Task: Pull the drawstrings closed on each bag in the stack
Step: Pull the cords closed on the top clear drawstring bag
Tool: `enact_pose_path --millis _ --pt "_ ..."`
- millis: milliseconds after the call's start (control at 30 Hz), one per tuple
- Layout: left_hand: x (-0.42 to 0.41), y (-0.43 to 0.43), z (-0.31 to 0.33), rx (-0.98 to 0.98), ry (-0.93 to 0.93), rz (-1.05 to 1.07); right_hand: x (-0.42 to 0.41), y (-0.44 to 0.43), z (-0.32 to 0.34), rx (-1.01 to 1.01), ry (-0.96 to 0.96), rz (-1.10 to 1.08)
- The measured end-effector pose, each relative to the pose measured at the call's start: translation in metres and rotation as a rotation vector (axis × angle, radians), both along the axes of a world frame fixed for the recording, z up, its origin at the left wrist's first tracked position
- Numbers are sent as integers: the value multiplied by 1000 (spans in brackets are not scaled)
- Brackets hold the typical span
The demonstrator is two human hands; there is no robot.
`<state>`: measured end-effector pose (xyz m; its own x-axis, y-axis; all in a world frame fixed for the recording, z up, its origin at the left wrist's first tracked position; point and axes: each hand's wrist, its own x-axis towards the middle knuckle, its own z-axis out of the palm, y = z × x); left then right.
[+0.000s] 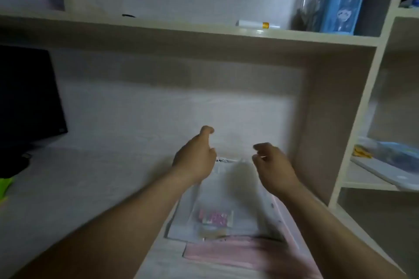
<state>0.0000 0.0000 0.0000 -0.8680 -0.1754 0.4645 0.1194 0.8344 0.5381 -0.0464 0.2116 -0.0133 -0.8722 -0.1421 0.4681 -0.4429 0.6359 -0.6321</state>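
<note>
Currently, both forearms reach forward over the stack, which lies on the pale surface [68, 188] toward its right side, just beside the upright side panel of the shelving.

1. Stack, near end: pink bags [238, 253] lie flat at the bottom, their near edges showing from under the layers above. Their mouths are hidden, so their closure state cannot be read.
2. Top bag [233, 190]: thin, translucent white material, lying flat with its mouth pointing away from the person. A pink-and-white packet [215, 218] shows through it near the closed end.
3. Mouth of the top bag: dark drawstrings [223, 160] emerge at the left corner. The mouth looks narrower than the body, but blur prevents confirming how far it is gathered.
4. Left hand [195, 157]: at the left corner of the mouth, fingers curled, thumb raised. Right hand [273, 164]: at the right corner, fingers curled toward the thumb. Whether either hand pinches a cord cannot be determined.

Status (assessment): work is on the top bag, with closure not yet complete. The bags beneath it appear left to do.

Beyond the stack: a dark monitor [27, 97] at far left, and a shelf [181, 29] above carrying a white tube [254, 24] and a blue box [342, 11].
</note>
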Motion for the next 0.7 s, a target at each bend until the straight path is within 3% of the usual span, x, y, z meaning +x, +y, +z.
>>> enact_pose_path --millis 67,133,233,300,500,600,700 --pt "-24 -3 -18 128 18 57 -25 -3 -13 -95 -30 -138" --pt "-32 -4 -37 166 -57 143 -33 -4 -23 -39 -146 -207" --pt "-55 -8 -66 123 -254 172 -40 -9 -32 57 -188 -145" --pt "-64 -10 -78 132 -285 129 -41 -10 -33 63 -153 -83" --pt "-69 -16 -98 449 -49 12 -48 -9 -73 -492 -332 144" --pt "-61 -17 -90 504 55 -5 -46 -11 -75 -486 -360 176" --pt "-54 -13 -87 748 34 -34 -49 -14 -62 -373 -335 239"
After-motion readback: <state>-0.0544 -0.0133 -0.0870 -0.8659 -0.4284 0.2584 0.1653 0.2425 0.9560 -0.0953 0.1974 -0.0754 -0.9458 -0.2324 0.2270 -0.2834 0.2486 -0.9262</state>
